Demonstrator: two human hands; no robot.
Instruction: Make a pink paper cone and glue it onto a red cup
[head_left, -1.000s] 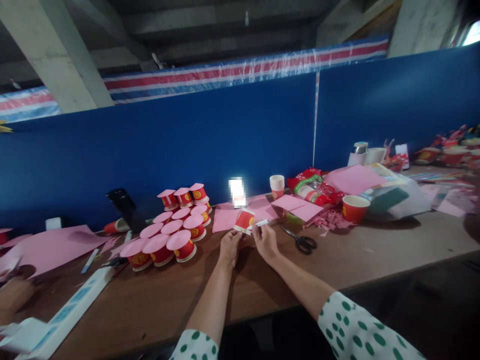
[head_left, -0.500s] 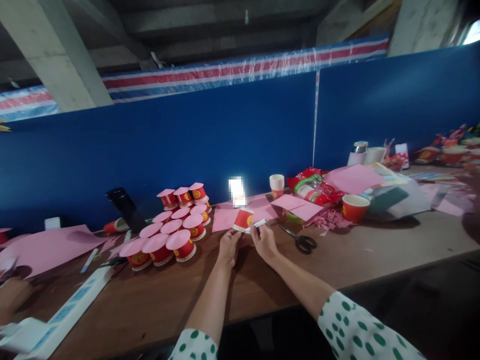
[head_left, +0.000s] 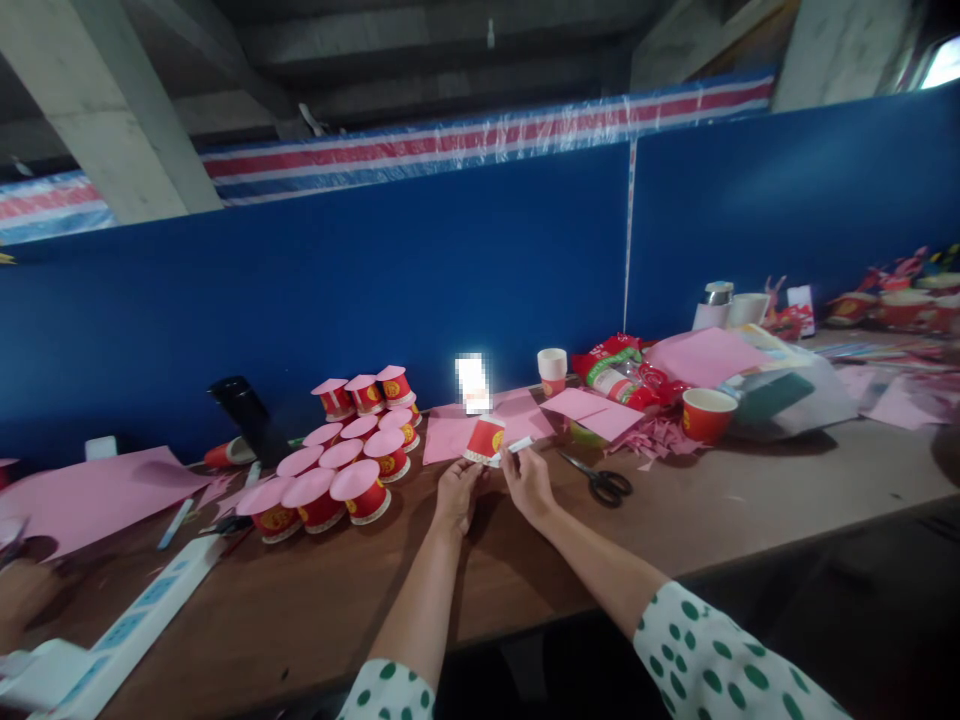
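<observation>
My left hand (head_left: 458, 492) is closed on the lower edge of a red paper cup (head_left: 485, 437) with a yellow print. The cup is upside down, slightly tilted, its pale rim towards me. Pinched in my right hand (head_left: 529, 483) is a white, pen-like stick (head_left: 520, 446), close beside the cup's rim. Its exact kind is too small to tell. To the left stand several upside-down red cups (head_left: 361, 492) topped with pink paper discs (head_left: 309, 487). Black-handled scissors (head_left: 609, 487) lie right of my right hand. Pink paper (head_left: 444, 432) lies behind the cup.
A bright, pixelated upright rectangle (head_left: 472, 384) stands against the blue partition (head_left: 450, 270). At right are stacked cups (head_left: 553, 370), a red packet (head_left: 616, 370), paper scraps (head_left: 651, 440) and another cup (head_left: 709, 415). A black bottle (head_left: 244, 412), a power strip (head_left: 142, 620) and another person's hand (head_left: 28, 600) are at left.
My hands, the cup and the white stick keep nearly the same places. The whole view has shifted very slightly. At far left the other person's hand has moved a little.
</observation>
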